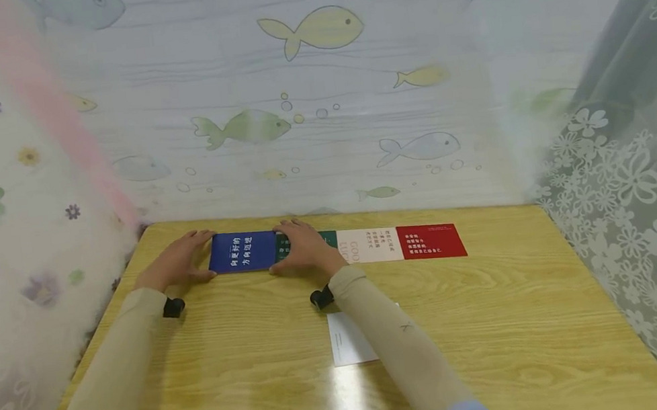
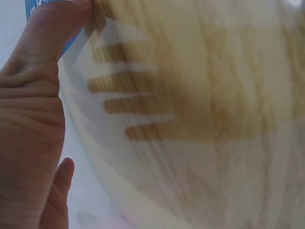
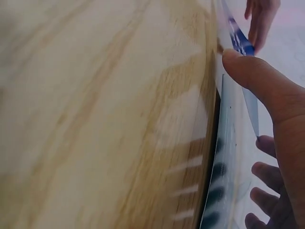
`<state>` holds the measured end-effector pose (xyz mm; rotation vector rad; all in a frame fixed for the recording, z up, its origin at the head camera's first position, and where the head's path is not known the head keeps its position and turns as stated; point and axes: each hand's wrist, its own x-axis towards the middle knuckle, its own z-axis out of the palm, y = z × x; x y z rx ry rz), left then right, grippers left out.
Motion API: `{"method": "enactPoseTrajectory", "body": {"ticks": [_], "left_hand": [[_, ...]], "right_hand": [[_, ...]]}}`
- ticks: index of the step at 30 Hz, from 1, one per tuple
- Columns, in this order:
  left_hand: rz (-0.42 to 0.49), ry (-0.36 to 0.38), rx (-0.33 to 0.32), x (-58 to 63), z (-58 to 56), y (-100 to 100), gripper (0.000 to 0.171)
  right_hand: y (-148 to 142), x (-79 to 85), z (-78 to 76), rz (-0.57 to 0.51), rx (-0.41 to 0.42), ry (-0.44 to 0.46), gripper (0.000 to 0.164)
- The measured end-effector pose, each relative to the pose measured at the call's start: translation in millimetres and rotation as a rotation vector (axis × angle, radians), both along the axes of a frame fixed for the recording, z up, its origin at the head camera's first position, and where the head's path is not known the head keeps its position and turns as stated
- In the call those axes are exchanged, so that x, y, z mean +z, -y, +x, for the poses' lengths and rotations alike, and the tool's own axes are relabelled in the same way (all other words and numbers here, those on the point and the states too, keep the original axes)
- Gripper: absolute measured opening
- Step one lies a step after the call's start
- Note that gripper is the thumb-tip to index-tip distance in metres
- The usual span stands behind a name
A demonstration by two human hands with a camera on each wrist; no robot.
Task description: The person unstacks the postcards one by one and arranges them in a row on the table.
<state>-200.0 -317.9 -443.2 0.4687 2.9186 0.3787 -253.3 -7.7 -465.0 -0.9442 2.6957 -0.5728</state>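
A blue card (image 1: 242, 252) with white characters lies near the back of the wooden table, at the left end of a row of cards. My left hand (image 1: 179, 259) holds its left side, thumb at the near corner and fingers at the far one. On the opposite side my right hand (image 1: 309, 248) grips the card's right corners the same way and covers much of a green card (image 1: 329, 237). The left wrist view shows my thumb (image 2: 47, 33) against the card's edge. In the right wrist view the card (image 3: 242, 44) appears nearly edge-on between both hands.
Right of the green card, a cream card (image 1: 370, 246) and a red card (image 1: 432, 242) continue the row. A white card (image 1: 350, 339) lies nearer, partly under my right forearm in view. Behind the table (image 1: 250, 369) hangs a fish-print curtain (image 1: 323, 158); lace (image 1: 640, 217) borders the right.
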Motion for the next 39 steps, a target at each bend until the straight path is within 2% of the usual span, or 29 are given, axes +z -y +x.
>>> {"method": "enactPoseTrajectory", "body": {"ticks": [9, 22, 26, 32, 37, 39], "left_hand": [[-0.024, 0.047, -0.004, 10.3, -5.2, -4, 0.096], [-0.064, 0.145, 0.017, 15.2, -12.8, -4, 0.096], [-0.058, 0.168, 0.023, 15.4, -12.9, -5, 0.097], [-0.048, 0.205, -0.01, 15.3, -11.0, -3, 0.094], [-0.105, 0.218, -0.038, 13.3, -6.5, -3, 0.094], [-0.135, 0.2, -0.046, 10.8, -4.0, -2, 0.093]], "right_hand": [[3, -2.5, -5.7, 0.033, -0.005, 0.004, 0.094], [8, -7.8, -10.7, 0.075, 0.012, -0.008, 0.095], [9, -9.3, -12.0, 0.094, 0.016, -0.014, 0.096], [9, -7.6, -11.1, 0.128, 0.017, 0.006, 0.096], [8, -6.4, -9.9, 0.13, 0.02, 0.033, 0.095], [7, -7.0, -9.9, 0.12, 0.02, 0.043, 0.095]]}}
